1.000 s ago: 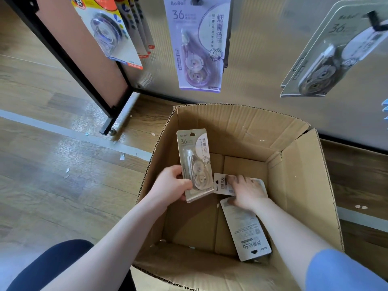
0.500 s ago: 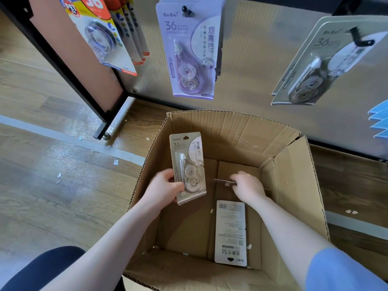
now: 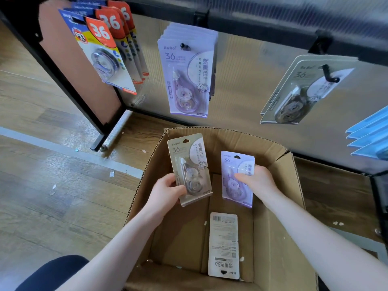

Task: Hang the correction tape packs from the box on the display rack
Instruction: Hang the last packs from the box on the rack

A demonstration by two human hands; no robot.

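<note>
Hands (image 3: 168,190) (image 3: 257,180) are each gripping a pack upright above the box (image 3: 279,185) at mid-frame, left fingers curling round the beige pack (image 3: 190,166), right round the purple pack (image 3: 237,177), likely facing outward for matching to rack (image 3: 262,19) hooks above.
</note>
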